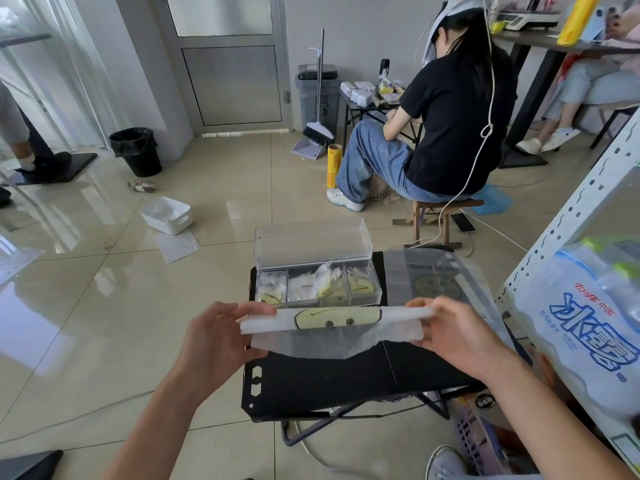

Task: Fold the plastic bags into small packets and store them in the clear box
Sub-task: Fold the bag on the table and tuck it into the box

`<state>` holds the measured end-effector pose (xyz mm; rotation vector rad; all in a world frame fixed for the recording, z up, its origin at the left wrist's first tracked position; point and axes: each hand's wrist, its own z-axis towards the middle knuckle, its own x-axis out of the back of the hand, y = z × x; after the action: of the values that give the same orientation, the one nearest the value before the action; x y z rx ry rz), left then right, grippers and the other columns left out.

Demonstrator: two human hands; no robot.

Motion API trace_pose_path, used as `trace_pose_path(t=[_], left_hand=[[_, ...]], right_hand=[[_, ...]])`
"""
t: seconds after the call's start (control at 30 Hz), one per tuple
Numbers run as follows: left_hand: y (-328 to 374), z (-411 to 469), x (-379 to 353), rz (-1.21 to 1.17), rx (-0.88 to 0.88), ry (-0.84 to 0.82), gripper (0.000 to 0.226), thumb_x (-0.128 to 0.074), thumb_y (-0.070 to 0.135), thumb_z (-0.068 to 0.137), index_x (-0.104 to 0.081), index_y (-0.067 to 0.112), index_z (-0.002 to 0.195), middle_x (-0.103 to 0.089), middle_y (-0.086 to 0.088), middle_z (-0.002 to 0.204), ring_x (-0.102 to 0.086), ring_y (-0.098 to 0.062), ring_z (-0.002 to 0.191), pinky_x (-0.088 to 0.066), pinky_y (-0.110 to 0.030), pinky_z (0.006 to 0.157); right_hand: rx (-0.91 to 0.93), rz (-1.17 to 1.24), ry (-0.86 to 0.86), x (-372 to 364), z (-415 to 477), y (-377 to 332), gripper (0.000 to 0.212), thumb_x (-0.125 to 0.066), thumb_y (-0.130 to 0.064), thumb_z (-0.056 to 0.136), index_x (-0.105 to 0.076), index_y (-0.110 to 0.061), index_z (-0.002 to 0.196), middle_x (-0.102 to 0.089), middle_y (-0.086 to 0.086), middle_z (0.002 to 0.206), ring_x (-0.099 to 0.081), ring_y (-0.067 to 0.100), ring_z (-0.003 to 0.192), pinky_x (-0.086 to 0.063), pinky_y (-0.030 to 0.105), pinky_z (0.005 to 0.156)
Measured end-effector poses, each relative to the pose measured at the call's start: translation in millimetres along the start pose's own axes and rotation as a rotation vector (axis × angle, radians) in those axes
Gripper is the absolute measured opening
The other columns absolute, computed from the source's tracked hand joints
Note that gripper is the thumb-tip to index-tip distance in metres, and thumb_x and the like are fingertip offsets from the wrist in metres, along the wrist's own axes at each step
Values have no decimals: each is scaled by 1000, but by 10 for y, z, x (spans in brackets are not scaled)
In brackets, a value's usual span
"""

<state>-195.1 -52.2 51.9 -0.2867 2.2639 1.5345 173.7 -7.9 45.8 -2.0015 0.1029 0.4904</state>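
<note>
Holds one plastic bag (332,322) in the air just above the bench (329,382), near the front of the clear box (363,301). Pinches the bag's left end with the left hand (221,336) and its right end with the right hand (453,336), thumbs on top and fingers underneath, keeping it stretched between them. Shows it folded lengthwise into a long band, with a yellow smiley face uppermost and a looser flap hanging below the band. Looks like mid-fold, then: narrowed, but not yet a small packet.

Behind the bag, finds the clear box standing on the far part of the bench with its lid (311,245) swung up and open. Holds several folded packets (360,287) already, spread over its compartments, one of them poking up above the rim. Appears to leave room for more, though hard to tell how full each compartment is.

To the right of the box, leaves a second bag (436,282) lying flat and unfolded on the bench, a faint smiley print showing through.

So, by the look of it: partly done. Needs the held band tucked and folded down short, then dropped into the box, then the flat one taken up.
</note>
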Motion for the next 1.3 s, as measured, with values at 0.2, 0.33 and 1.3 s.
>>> trace_pose_path(t=[0.2,0.33,1.3], left_hand=[[-333,162,129,574,-139,230,26,-77,23,86,-72,22,111,-56,-9,84,-53,-23,75,-46,-33,72],[-657,335,221,762,-101,381,26,-74,15,93,-64,30,112,-64,-14,92,-57,-20,70,-45,-22,56],[-2127,666,-171,1864,-183,184,71,-35,45,96,-33,15,161,-18,-10,172,-24,-32,156,-9,-47,121]], right_hand=[[108,-457,127,77,200,265,25,-77,-3,88,-70,-18,107,-75,13,100,-69,27,90,-55,39,76],[102,-625,269,100,404,524,38,-77,0,88,-62,-23,115,-76,11,101,-72,25,91,-58,32,72],[549,-1674,28,-666,480,1765,65,-7,-45,111,-36,-14,160,-28,4,169,-22,17,158,-28,40,127]])
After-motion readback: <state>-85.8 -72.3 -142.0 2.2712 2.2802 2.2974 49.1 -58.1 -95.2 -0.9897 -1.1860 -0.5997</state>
